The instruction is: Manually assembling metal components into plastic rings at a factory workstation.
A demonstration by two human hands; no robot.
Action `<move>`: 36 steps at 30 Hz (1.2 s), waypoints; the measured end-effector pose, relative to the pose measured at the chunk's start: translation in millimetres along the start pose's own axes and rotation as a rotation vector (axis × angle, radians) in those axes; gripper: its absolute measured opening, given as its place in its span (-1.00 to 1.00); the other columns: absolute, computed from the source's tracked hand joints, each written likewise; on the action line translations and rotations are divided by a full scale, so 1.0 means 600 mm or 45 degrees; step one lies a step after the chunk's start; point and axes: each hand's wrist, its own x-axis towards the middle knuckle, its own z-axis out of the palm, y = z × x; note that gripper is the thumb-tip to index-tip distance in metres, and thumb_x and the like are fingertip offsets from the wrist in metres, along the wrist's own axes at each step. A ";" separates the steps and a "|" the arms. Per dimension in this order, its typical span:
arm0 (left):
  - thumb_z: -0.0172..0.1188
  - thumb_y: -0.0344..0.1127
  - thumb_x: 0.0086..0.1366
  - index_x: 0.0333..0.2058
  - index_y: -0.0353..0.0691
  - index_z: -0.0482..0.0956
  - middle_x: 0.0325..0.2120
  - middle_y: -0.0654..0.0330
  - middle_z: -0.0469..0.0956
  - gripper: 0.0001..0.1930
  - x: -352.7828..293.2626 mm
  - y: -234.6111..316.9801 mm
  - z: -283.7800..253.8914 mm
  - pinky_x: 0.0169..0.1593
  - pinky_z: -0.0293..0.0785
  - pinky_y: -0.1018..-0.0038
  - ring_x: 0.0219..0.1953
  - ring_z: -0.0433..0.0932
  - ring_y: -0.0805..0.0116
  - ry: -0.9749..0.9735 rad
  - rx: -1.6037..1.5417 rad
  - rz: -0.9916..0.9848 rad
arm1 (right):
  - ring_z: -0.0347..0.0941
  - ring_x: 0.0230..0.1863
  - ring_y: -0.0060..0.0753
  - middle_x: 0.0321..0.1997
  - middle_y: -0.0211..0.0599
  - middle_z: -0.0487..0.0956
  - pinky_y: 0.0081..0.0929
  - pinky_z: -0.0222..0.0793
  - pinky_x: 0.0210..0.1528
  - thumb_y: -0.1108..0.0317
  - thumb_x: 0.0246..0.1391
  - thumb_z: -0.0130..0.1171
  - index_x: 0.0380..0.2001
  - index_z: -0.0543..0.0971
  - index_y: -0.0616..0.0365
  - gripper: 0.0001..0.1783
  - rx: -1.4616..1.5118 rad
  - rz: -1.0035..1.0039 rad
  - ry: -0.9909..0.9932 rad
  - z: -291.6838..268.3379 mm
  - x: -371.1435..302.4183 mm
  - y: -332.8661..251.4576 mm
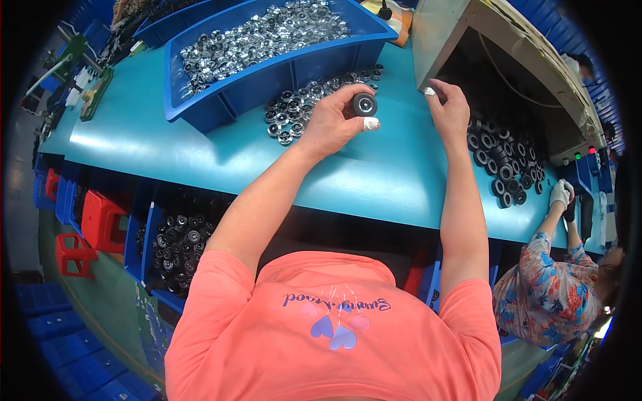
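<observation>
Above the table's middle, my left hand (334, 120) grips a small black wheel (364, 105) with a shiny silver hub, held between thumb and fingers. White tape wraps that thumb. My right hand (451, 110) is raised to the right of it, apart from the wheel, thumb and fingers drawn together; whatever may be between them is hidden. Its thumb tip is also taped white. Clear and black hubs (286, 113) lie loose just beyond my left hand. To the right of my right hand spreads a pile of black rings (508, 164).
A blue bin (221, 103) heaped with hubs stands at the back of the teal table (167, 157). A box-like housing (441, 33) rises at back right. Below the table is a bin of black wheels (177, 250). Red stools (100, 224) stand left; a gloved co-worker (552, 287) sits right.
</observation>
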 end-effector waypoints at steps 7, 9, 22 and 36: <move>0.43 -0.45 0.12 0.02 -0.17 0.53 -0.25 0.33 0.55 -0.54 -0.002 -0.007 -0.002 -0.41 0.51 0.61 -0.30 0.55 0.59 -0.046 -0.082 -0.013 | 0.44 0.05 -0.01 0.03 -0.16 0.58 -0.14 0.40 0.13 0.21 0.02 0.31 0.03 0.65 -0.02 -0.55 -0.437 -0.039 -0.217 0.014 -0.013 0.010; 0.41 -0.47 0.12 0.02 -0.18 0.53 -0.24 0.31 0.54 -0.55 -0.004 0.003 -0.002 -0.39 0.54 0.59 -0.30 0.55 0.57 -0.033 -0.102 -0.011 | 0.45 0.03 0.00 0.01 -0.13 0.59 -0.13 0.41 0.13 0.27 0.00 0.31 0.02 0.64 0.00 -0.55 -0.423 -0.056 -0.203 0.020 -0.014 0.022; 0.33 -0.49 0.10 0.10 -0.28 0.50 -0.40 0.19 0.52 -0.47 -0.507 0.126 -0.337 -0.20 0.45 0.50 -0.34 0.50 0.48 0.644 1.286 -0.602 | 0.55 -0.03 -0.26 -0.05 -0.18 0.56 -0.34 0.52 0.08 0.44 -0.13 0.39 0.16 0.53 0.02 -0.33 0.563 -0.003 -0.230 -0.016 -0.015 -0.101; -0.06 -0.13 0.53 0.28 -0.19 0.32 -0.07 0.08 0.54 -0.55 -0.049 0.065 -0.021 -0.09 0.58 0.40 -0.17 0.59 0.36 -0.019 0.069 -0.239 | 0.53 0.04 -0.35 0.02 -0.25 0.56 -0.37 0.52 0.09 0.62 -0.22 0.36 0.23 0.44 0.09 -0.19 0.804 -0.526 -0.156 -0.013 -0.063 -0.189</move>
